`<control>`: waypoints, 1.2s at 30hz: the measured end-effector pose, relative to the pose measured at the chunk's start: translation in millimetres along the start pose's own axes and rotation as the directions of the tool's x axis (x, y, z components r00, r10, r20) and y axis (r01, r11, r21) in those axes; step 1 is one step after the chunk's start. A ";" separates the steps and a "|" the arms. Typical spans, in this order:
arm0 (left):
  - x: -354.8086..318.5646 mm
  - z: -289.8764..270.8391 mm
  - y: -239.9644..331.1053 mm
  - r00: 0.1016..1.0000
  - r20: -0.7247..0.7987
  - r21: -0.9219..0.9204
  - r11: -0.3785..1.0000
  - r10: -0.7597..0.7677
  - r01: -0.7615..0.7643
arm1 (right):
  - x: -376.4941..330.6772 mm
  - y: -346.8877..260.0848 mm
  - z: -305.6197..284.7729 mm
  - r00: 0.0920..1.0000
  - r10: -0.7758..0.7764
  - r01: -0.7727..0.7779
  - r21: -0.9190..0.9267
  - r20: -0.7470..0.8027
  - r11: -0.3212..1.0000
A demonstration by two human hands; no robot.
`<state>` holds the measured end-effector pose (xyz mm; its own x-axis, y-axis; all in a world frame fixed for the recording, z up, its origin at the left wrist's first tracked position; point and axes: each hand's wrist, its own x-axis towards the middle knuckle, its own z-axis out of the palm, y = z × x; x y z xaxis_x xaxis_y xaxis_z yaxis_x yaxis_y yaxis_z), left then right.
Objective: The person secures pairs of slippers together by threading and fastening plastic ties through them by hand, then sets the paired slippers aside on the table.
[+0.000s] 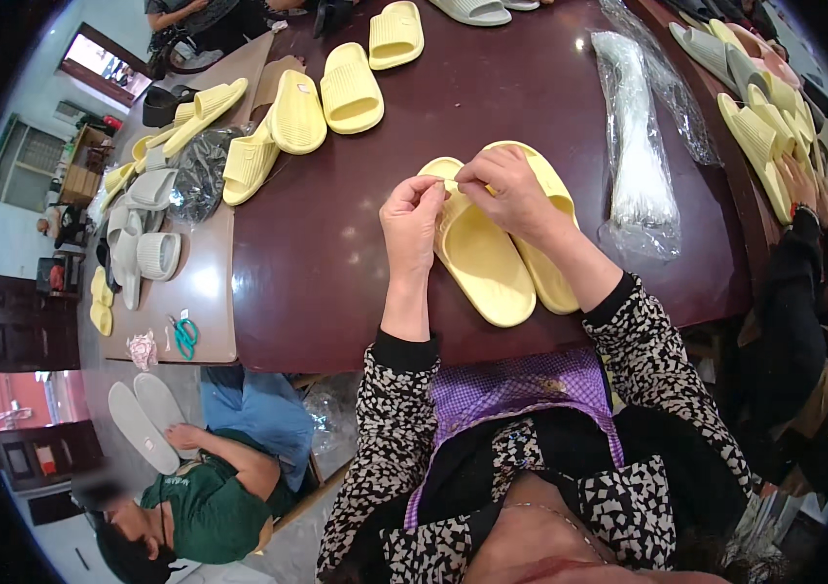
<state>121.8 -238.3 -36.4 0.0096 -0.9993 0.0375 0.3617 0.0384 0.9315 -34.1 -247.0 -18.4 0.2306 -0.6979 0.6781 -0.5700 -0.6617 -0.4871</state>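
A pair of yellow slippers lies side by side on the dark red table (336, 282) in front of me, the left slipper (494, 273) partly beside the right slipper (555, 273). My left hand (408, 224) is closed in a pinch above the left slipper's far end. My right hand (513, 192), also pinching, meets it there fingertip to fingertip and covers part of both straps. Whatever is between the fingertips is too small to make out. To the right lies a clear plastic bag (633, 136) of thin white strands.
More yellow slippers (352, 92) line the table's far left. Grey slippers (156, 255), a black plastic bag (206, 175) and green-handled scissors (185, 334) are on the side table. A co-worker (205, 506) at left holds light slippers; another person's hand (799, 185) touches yellow slippers at right.
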 end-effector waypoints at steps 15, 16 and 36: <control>-0.8 0.2 -1.9 0.999 0.022 0.051 0.998 0.028 -0.029 | -1.1 0.0 -0.4 1.000 -0.017 0.017 -0.008 0.001 1.000; -0.9 0.5 -2.2 0.999 0.024 0.054 0.998 0.024 -0.025 | -1.4 0.5 -0.4 1.000 -0.016 0.016 -0.008 0.001 1.000; -0.5 -2.5 -1.1 0.992 0.117 0.073 0.997 -0.041 0.033 | -5.0 5.0 3.6 0.998 -0.067 0.067 0.017 0.008 0.998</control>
<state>123.7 -237.9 -38.4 -0.1142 -0.9926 0.0408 0.2931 0.0055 0.9561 -35.2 -247.8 -26.2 0.2748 -0.6544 0.7044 -0.5402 -0.7112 -0.4499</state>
